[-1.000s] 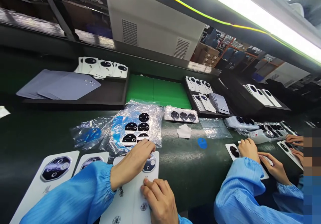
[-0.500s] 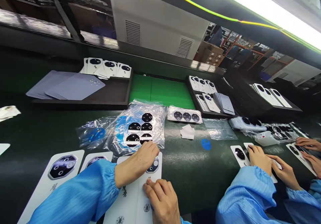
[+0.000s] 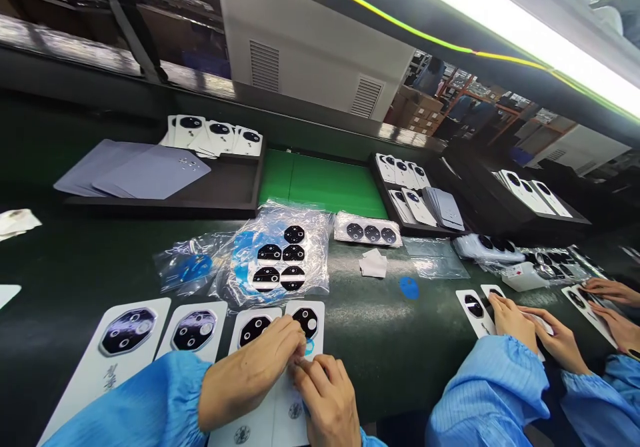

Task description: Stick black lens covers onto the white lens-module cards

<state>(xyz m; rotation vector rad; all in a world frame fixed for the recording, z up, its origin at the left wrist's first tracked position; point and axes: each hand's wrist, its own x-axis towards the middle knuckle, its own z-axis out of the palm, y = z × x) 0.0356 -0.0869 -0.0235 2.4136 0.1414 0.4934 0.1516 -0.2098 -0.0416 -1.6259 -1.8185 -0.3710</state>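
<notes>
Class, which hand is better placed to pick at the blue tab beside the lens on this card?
Probably the right hand: its fingertips lie just below the blue tab on the card. The left hand also reaches close, but it lies partly over the neighbouring card.

- The left hand (image 3: 250,375) and right hand (image 3: 320,400) hid the middle of a white card (image 3: 260,430).
- The right hand nearly covered a blue scrap (image 3: 309,347).
- The right picture edge cut off a co-worker's hands (image 3: 613,291).
- The card's small print was too small to read.

Bright overhead strip light (image 3: 515,20), mat (image 3: 350,280) glare, soft shadow under right hand (image 3: 320,400), edges bowed
</notes>
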